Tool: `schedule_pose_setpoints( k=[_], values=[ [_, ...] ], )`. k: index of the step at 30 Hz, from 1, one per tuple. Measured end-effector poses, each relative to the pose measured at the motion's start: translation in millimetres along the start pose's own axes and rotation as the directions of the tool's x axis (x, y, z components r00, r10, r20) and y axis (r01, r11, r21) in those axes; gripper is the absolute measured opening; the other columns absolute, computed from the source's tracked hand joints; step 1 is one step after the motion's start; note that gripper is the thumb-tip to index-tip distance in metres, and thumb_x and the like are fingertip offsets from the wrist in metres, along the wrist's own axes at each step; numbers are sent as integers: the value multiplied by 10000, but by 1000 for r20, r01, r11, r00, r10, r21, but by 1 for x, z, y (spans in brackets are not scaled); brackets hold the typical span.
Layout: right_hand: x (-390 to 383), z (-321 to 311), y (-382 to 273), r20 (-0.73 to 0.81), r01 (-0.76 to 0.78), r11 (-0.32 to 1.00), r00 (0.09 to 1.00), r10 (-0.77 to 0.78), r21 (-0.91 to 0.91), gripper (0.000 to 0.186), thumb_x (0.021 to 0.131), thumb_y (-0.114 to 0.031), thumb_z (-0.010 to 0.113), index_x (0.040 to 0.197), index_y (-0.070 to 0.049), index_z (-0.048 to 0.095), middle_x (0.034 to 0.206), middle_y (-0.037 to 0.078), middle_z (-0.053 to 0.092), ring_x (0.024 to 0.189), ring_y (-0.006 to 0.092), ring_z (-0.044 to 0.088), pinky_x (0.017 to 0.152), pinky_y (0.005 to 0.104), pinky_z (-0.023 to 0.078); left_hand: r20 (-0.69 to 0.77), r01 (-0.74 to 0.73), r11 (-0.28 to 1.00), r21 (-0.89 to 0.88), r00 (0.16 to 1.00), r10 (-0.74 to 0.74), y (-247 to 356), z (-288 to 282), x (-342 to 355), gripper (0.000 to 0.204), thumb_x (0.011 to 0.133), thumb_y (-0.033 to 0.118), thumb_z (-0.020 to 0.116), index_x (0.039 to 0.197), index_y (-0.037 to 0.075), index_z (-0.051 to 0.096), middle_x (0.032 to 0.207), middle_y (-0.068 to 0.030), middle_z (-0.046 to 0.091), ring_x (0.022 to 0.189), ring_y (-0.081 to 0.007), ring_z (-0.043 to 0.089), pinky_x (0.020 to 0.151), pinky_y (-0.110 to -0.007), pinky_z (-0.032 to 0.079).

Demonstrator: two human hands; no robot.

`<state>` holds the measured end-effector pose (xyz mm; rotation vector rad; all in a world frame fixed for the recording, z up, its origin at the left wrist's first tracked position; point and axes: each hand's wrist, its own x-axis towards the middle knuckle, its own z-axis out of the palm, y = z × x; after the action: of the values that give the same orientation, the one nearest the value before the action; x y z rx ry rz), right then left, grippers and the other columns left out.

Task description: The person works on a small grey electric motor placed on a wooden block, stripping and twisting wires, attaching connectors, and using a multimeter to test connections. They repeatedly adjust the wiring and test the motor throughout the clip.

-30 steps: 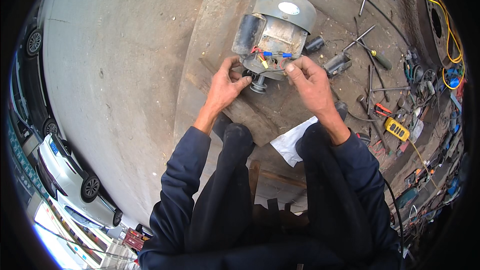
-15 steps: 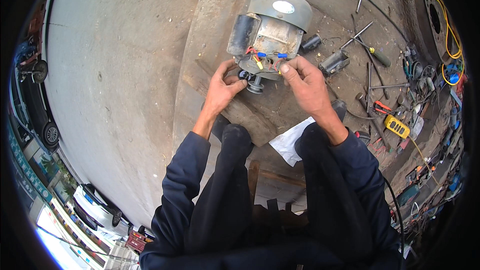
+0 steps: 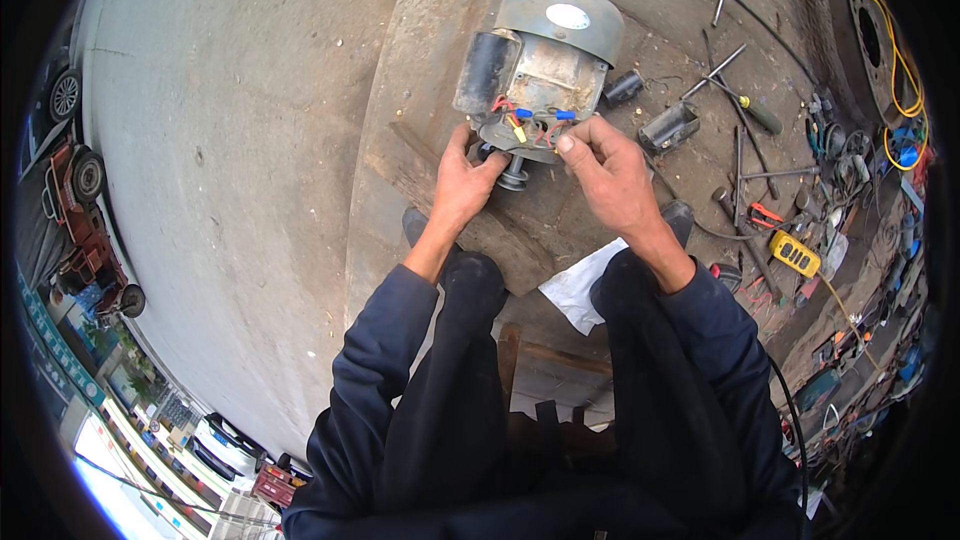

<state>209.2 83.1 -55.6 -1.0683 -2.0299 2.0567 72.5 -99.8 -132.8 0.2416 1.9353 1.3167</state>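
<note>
A grey electric motor (image 3: 560, 72) stands on the ground in front of me, with a rounded cover at its far end and a black cylinder (image 3: 487, 70) on its left side. Red, blue and yellow wire ends (image 3: 519, 120) stick out at its near face. From this face a shaft with a small grooved pulley (image 3: 513, 179) points toward me. My left hand (image 3: 466, 182) is closed on a small black part (image 3: 486, 151) left of the shaft, mostly covered by the fingers. At the face's right edge my right hand (image 3: 610, 172) pinches; whatever is between thumb and forefinger is too small to name.
To the right lie a black cylinder (image 3: 622, 88), an open metal box (image 3: 669, 127), a screwdriver (image 3: 762, 117), a hammer (image 3: 745, 230) and a yellow meter (image 3: 794, 253). A wooden board (image 3: 490, 235) and white paper (image 3: 580, 288) are near my feet. Vehicles are at far left.
My left hand has shifted right and slightly forward, covering more of the black part near the shaft. My right hand has barely moved. On the road at the left, different vehicles show.
</note>
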Motion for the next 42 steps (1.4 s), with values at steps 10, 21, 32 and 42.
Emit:
schedule_pose_setpoints(
  k=[10,21,32,42],
  values=[
    [-1,-3,-5,-34,38,999,999,-39,-34,329,1116,-298,695,1066,25,721,797,69,665,757,135,569,692,358,501,-341,-182,906,383,883,321,90,-43,-21,356,956,55,804,1302,37,723,1187,-81,742,989,-146,722,861,-306,595],
    [-22,-208,64,-538,-205,931,843,11,-302,351,1076,-307,725,991,33,717,776,56,651,761,130,569,693,365,491,165,-392,838,381,920,356,133,-46,119,424,1079,129,745,1490,45,682,1323,-85,768,1034,-149,734,919,-322,622],
    [-155,-384,175,-923,-810,569,317,218,-144,493,972,-472,747,1062,11,786,1070,279,805,1096,452,763,983,517,563,103,-320,884,341,947,303,104,-84,115,392,1151,248,644,1473,31,698,1428,-113,744,1088,-161,725,959,-351,595],
    [-133,-380,174,-838,-860,422,439,325,-287,580,955,-436,700,1245,66,715,1190,391,744,1156,557,723,1006,607,560,127,-622,672,402,765,631,163,-5,-55,212,1129,26,627,1304,-26,734,1196,-161,743,937,-186,718,845,-318,608]
  ],
)
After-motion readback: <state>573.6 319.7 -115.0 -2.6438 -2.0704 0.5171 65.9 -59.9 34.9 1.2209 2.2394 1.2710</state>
